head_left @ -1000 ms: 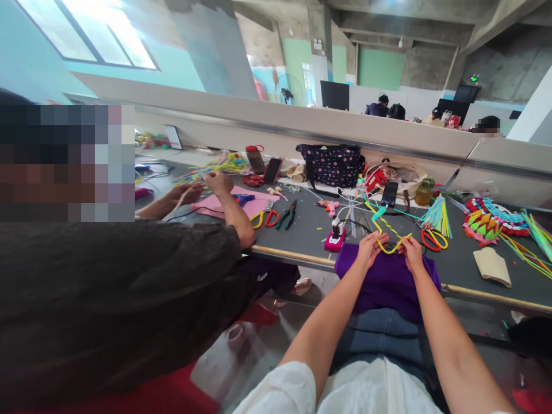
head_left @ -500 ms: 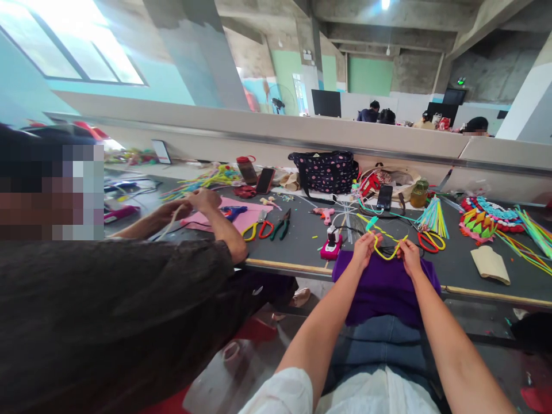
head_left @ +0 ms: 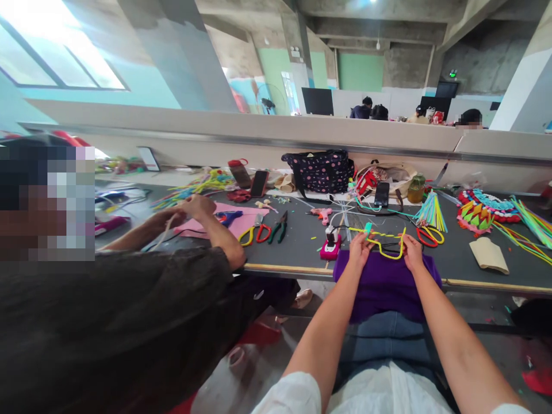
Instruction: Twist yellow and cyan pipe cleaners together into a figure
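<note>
Yellow, your strip (head_left: 390, 257); turquoise, the small piece (head_left: 368, 228); plain purple, your cloth (head_left: 382, 287); dark grey, the surface (head_left: 297, 251); dark with pinkish spots, the bag (head_left: 319, 173).

The stem (head_left: 390, 257) is thin, yellow and bent, held up between the left hand (head_left: 360, 249) and the right hand (head_left: 413, 253). Its lower stretch drops from the left fingertips, runs nearly level, then turns up sharply at the right, tip pointing upward. Above, a twisted-looking stretch runs almost straight across, with yellow sticking out leftward past the left hand. A small teal strip (head_left: 368, 227) sits upright against this upper stretch, near the left fingertips.
</note>
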`<state>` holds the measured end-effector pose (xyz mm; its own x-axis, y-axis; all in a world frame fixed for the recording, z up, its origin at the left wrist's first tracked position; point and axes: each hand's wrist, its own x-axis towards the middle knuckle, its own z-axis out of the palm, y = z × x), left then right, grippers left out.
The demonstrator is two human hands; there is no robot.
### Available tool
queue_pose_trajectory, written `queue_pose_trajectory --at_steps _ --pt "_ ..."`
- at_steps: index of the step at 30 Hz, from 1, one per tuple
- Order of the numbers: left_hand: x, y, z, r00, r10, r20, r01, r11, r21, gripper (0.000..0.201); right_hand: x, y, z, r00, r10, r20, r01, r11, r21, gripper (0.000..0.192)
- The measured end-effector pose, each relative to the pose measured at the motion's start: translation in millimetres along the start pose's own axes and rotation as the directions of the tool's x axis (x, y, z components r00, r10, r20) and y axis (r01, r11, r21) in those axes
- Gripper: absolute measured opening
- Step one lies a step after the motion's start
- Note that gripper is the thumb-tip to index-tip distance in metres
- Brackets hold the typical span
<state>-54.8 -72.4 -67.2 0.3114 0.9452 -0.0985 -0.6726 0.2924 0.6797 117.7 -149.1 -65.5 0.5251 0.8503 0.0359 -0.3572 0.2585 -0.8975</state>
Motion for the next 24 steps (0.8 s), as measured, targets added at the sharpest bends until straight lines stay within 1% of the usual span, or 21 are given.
queue_pose_trajectory --at_steps 3,8,15,18,24 --pt "-4 5 -2.4 0.998 -0.045 0.048 0.044 0.999 0.004 0.03 4 1 -3 1.0 0.005 -0.029 -0.004 0.999 0.048 0.035" --pt "-10 9 -3.4 0.99 -0.081 0.115 0.081 0.997 0.0 0.035 4 -1 -4 0.999 0.033 -0.031 -0.03 0.994 0.106 0.035" --pt "-11 5 -4.4 0.992 -0.047 0.116 0.051 0.998 -0.036 0.041 1 -4 -5 0.997 0.062 -0.038 -0.056 0.988 0.147 0.034" --pt "-11 5 -5.0 0.991 -0.043 0.13 0.047 0.998 -0.033 0.043 2 -4 -5 0.997 0.074 -0.039 -0.067 0.986 0.153 0.034" --pt "-13 5 -4.8 0.986 -0.044 0.163 0.058 0.995 -0.079 0.047 4 -3 -8 0.996 0.083 -0.037 -0.075 0.983 0.166 0.034"
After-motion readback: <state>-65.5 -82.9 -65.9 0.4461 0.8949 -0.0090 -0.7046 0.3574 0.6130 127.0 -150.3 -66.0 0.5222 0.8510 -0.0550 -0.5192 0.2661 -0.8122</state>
